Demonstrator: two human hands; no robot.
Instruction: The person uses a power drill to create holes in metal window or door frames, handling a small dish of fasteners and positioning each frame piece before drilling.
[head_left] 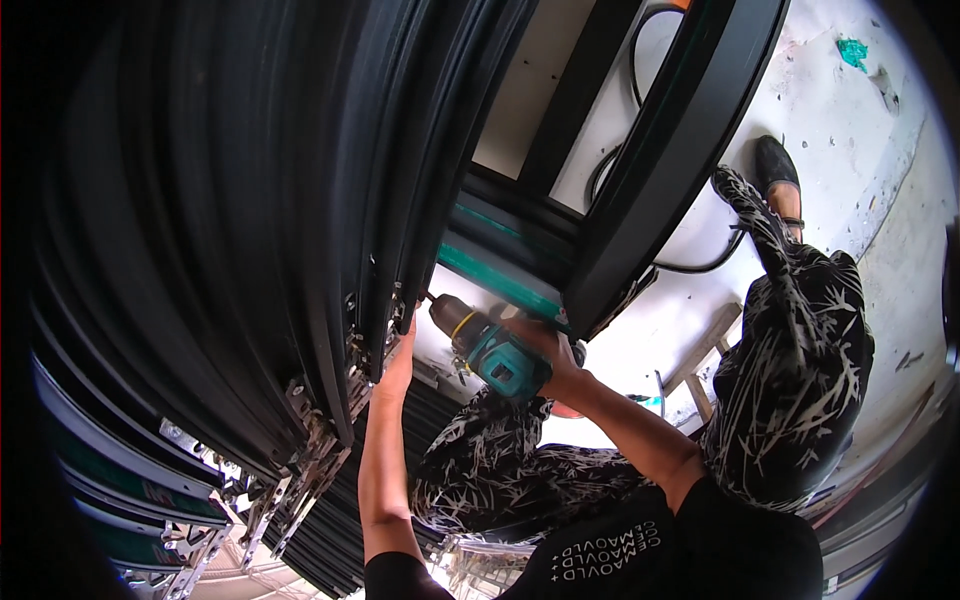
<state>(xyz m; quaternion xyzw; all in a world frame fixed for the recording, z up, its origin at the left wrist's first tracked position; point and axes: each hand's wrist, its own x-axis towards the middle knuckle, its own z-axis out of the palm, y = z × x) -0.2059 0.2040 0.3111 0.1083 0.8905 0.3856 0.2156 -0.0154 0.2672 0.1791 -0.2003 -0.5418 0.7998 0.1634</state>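
My right hand (541, 346) is wrapped round the handle of a teal and black cordless drill (503, 360). The drill's chuck and bit point left, at the edge of a long black metal profile (385, 200). My left hand (405, 347) reaches up against the lower end of that profile, close to the drill's tip. Its fingers are mostly hidden by the profile, so I cannot see what they hold. Small metal fittings (352, 335) sit along the profile ends beside this hand.
Many black profiles are stacked at left, with metal brackets (270, 500) at their lower ends. A black frame (680, 150) with a green strip (500, 280) stands on my right. Black cable (700, 268) lies on the pale floor (830, 90). A wooden stool (705, 350) is near my leg.
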